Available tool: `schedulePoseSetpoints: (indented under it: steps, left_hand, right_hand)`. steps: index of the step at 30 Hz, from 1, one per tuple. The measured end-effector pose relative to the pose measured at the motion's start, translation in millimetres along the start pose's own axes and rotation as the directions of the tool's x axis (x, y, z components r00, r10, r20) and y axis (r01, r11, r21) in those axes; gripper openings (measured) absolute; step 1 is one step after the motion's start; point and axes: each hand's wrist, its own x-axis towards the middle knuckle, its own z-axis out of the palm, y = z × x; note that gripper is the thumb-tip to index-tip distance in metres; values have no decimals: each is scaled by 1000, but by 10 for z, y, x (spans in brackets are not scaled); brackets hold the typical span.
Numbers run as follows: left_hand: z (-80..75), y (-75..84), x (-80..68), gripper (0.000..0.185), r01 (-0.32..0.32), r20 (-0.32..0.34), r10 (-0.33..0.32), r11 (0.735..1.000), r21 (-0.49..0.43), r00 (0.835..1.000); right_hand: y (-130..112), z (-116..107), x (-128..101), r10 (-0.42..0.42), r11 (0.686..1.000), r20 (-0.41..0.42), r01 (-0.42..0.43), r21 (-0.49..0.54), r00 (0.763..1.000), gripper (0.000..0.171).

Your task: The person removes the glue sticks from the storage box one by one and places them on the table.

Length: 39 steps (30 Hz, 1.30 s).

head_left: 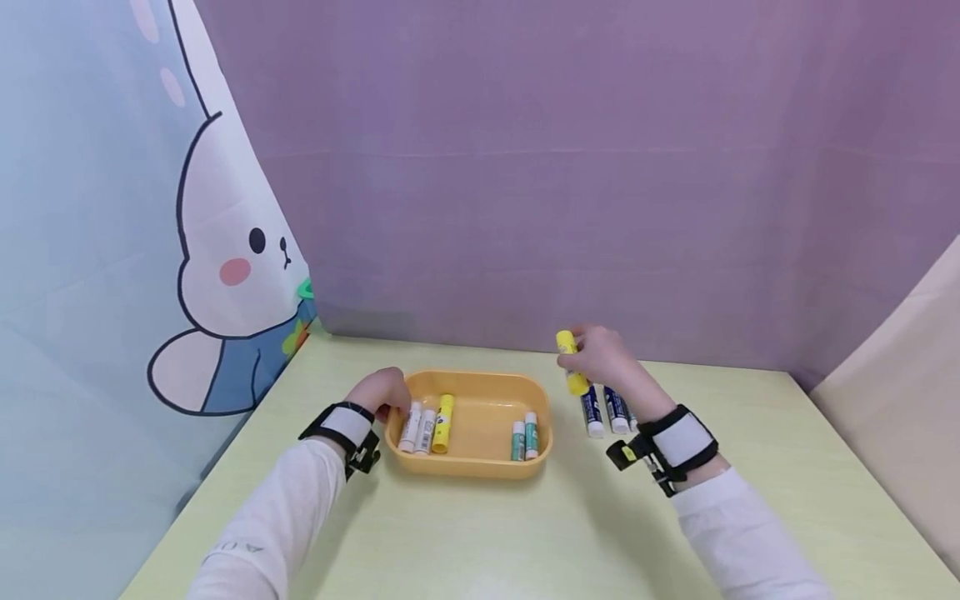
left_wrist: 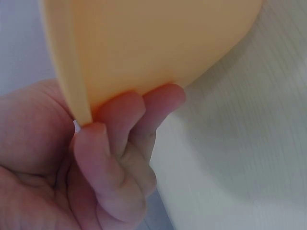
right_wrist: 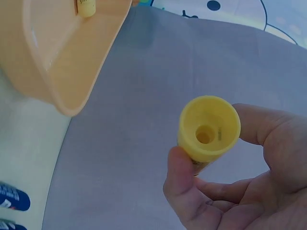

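White sleeves nearest, then wrist straps. Left hand [head_left: 381, 392] pinching the rim of the orange tray [head_left: 480, 467], thumb inside, fingers curled beneath. Right hand [head_left: 603, 357] wrapped round a yellow glue stick [head_left: 572, 363], raised above the blue-labelled sticks [head_left: 604, 410] beside the tray. Seemingly mid-transfer; next, likely a carry leftward over the rim, then release beside the yellow stick in the tray [head_left: 443, 423].
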Motion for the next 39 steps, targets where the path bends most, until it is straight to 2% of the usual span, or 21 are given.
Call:
schedulePoseSetpoints:
  steps: [10, 21, 39]
  left_hand:
    - [4, -6, -3, 20, -17, -3, 17, 1000, 3, 1000]
    - [-1, 5, -30, 22, -4, 0, 4, 1000, -6, 1000]
    - [0, 4, -49, 26, -9, -3, 9, 1000, -16, 1000]
  right_hand:
    - [343, -194, -6, 49, 999, -13, -49, 15, 999, 67]
    - [733, -341, -73, 101, 995, -59, -101, -3, 993, 64]
    - [1372, -278, -40, 194, 978, -66, -188, 89, 979, 61]
